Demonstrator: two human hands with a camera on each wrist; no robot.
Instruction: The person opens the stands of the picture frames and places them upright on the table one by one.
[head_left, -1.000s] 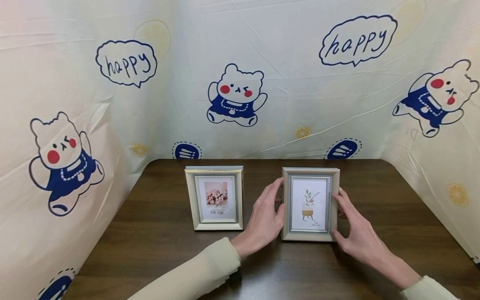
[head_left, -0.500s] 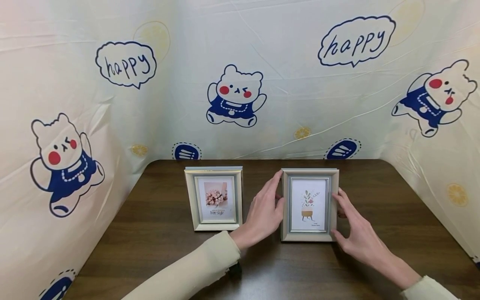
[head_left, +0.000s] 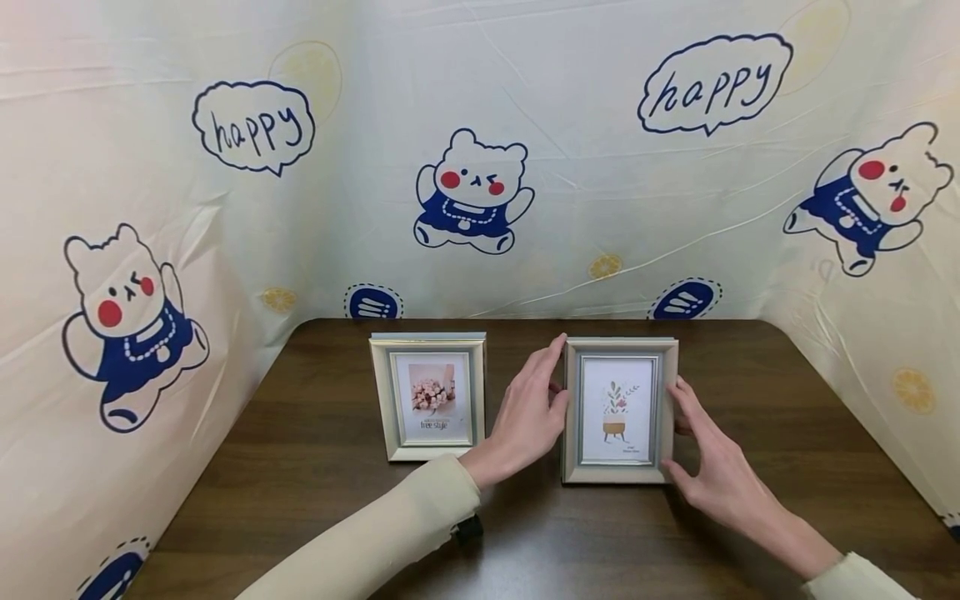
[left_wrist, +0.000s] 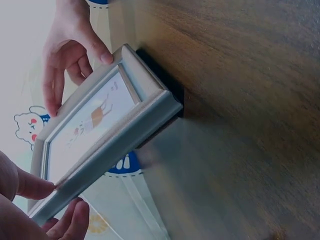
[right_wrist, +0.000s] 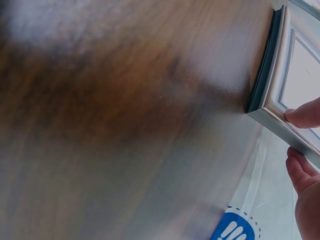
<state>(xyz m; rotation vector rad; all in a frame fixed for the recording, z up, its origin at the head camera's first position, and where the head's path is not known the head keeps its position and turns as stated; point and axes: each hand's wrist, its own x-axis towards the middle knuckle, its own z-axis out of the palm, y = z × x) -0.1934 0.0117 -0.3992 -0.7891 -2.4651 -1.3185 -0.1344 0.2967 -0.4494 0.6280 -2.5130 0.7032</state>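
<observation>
On a dark brown wood-grain desk [head_left: 570, 546]: rectangular champagne-gray picture frame [head_left: 619, 408] with potted-plant print, long axis upright, pinched at opposite sides by fingers [head_left: 552, 357] of left hand [head_left: 523, 417] and right hand [head_left: 718, 468], neither nearer; farther left, cream-gold bouquet-print frame [head_left: 431, 398].

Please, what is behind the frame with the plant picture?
Behind the plant frame, a strip of the table and the patterned curtain show. The left hand and right hand hold its sides; its own front covers its back.
</observation>
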